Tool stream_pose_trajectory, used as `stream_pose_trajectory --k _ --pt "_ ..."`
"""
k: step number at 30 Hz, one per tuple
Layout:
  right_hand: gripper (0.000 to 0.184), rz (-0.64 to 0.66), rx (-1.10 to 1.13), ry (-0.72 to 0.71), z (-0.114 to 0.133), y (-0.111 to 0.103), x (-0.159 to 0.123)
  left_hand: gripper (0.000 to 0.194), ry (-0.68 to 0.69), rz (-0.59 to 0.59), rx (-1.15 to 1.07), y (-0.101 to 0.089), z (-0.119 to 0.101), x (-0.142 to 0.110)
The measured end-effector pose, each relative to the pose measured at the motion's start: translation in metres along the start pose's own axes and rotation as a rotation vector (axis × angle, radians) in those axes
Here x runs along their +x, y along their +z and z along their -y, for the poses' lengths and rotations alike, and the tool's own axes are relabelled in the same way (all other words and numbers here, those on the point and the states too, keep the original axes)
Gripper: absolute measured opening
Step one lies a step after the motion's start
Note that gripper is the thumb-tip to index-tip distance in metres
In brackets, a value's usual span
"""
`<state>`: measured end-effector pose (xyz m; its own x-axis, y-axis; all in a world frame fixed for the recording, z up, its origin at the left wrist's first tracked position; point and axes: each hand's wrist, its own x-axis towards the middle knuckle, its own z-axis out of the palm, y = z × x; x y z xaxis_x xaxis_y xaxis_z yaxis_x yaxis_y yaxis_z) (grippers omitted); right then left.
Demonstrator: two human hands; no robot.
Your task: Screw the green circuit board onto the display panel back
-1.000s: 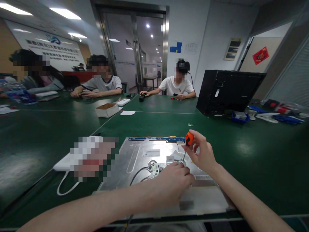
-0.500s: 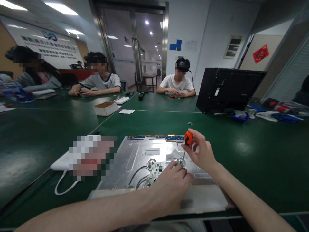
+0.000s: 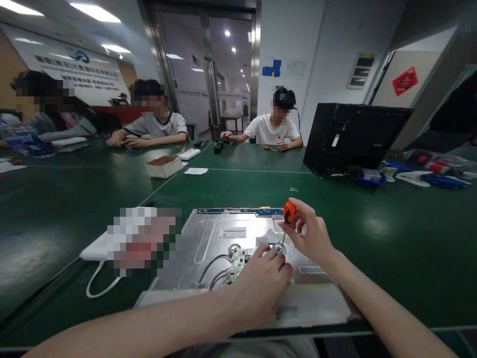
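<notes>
My right hand [image 3: 311, 231] is closed, with thumb and fingers pinching the orange and black handle of a screwdriver [image 3: 289, 212]. The thin shaft points down at a round mount near the right end of a small green circuit board [image 3: 240, 259]. Across that board lies my left hand [image 3: 263, 281], fingers curled and pressed together. Its fingertips are hidden, so whether they grip anything I cannot tell. Beneath both hands is a flat silver metal panel [image 3: 201, 241], with a blue circuit strip [image 3: 238, 212] along its far edge. Dark cables [image 3: 213, 266] curve off the board's left side.
Left of the panel lies a white device [image 3: 99, 248] with a cable, partly pixelated. Further back are an open cardboard box [image 3: 164, 167] and a black monitor [image 3: 356, 139]. A blue tray [image 3: 370, 178] sits beside the monitor. Several people sit around the green table [image 3: 391, 243].
My left hand has shifted slightly left over the board, and the screwdriver handle a touch left. The person opposite has stretched an arm out sideways. A dark figure shows larger at far right.
</notes>
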<state>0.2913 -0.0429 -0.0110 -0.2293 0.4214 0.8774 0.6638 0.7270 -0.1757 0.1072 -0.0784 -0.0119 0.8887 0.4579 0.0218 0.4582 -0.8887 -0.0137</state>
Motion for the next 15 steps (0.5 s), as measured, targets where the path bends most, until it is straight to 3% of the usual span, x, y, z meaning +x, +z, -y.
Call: stream_pose_trajectory --k 6,15 --pt "0.052 0.005 0.004 0.017 -0.001 0.000 -0.001 0.010 -0.006 -0.083 -0.111 0.001 0.004 0.002" --pt "0.050 0.004 0.008 0.038 -0.001 0.001 -0.002 0.018 -0.051 -0.062 -0.038 -0.028 0.005 -0.003"
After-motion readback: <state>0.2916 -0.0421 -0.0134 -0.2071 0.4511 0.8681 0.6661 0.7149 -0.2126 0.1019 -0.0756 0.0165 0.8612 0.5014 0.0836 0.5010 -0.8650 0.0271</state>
